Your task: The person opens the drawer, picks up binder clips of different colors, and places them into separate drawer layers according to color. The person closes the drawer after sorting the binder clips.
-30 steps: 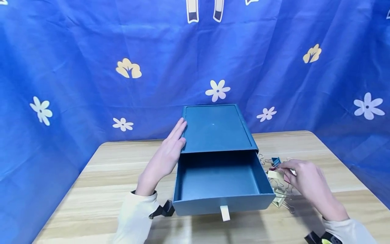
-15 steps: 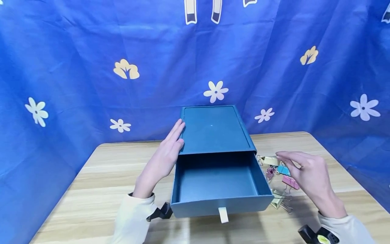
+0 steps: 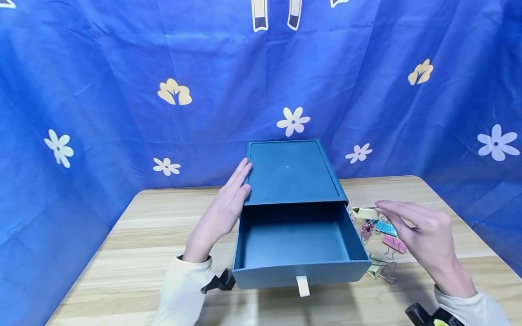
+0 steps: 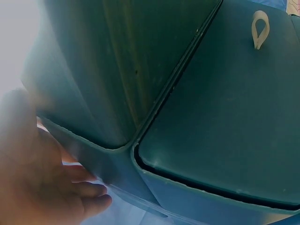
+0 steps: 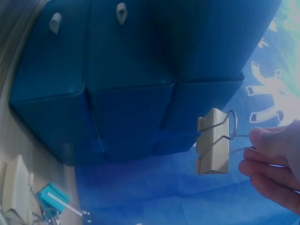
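Where the table (image 3: 163,258) comes nearest, the top drawer (image 3: 281,274) of a dark teal cabinet (image 3: 291,174) stands pulled out, a white tab (image 3: 303,286) hanging from its front. Just to the right of it, a pale clip (image 3: 375,270) lies on the wood, with a pink clip (image 3: 394,244), a dark red clip (image 3: 366,232) and a blue clip (image 3: 385,228) a little farther back. Above this group is the right hand (image 3: 428,231), thumb and fingertips pinching a wire handle of a cream binder clip (image 5: 213,143), which is raised in the air beside the cabinet, outside the drawer. The left hand (image 3: 220,210) lies along the cabinet's left side, fingers straight and close together. Beyond the cabinet's flat top hangs a blue curtain (image 3: 212,122) printed with white flowers and yellow shapes.
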### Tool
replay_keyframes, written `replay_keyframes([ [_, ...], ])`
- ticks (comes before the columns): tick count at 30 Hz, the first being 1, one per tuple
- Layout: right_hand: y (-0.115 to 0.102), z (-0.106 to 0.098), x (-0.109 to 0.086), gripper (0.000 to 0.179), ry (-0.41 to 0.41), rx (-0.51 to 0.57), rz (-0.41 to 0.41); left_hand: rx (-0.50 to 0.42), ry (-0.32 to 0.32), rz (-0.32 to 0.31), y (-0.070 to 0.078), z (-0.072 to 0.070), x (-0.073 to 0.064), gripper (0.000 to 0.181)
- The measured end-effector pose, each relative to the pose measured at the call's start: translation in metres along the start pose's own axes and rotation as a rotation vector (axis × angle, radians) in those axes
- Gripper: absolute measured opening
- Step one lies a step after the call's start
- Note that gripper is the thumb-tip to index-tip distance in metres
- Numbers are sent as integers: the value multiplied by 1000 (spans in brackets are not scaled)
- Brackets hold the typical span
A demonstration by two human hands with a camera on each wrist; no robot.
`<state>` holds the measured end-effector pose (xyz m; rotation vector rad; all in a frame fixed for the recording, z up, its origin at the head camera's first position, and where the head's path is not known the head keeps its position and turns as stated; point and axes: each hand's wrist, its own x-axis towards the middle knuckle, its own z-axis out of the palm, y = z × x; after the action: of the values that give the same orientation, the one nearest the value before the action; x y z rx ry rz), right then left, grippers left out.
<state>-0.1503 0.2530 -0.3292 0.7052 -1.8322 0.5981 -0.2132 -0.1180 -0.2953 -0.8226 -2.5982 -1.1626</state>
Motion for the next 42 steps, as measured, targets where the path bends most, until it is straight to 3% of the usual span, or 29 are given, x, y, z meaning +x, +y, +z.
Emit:
replay_keyframes([
  [5, -11, -1, 9, 44, 52, 53, 14, -7, -3, 1, 1, 0, 0, 53],
  [13, -30, -5, 24, 25, 134, 156, 10, -13, 3, 6, 0, 0, 0, 53],
  [26, -61, -5, 53, 18, 275, 329, -61, -7, 10, 16, 1, 0, -2, 53],
  [34, -71, 1, 64, 17, 183, 369, -122, 55, -60, 16, 4, -5, -2, 55],
  [42, -75, 18, 66, 24, -101, 306, -267, 225, -176, 17, 24, -19, 9, 54],
])
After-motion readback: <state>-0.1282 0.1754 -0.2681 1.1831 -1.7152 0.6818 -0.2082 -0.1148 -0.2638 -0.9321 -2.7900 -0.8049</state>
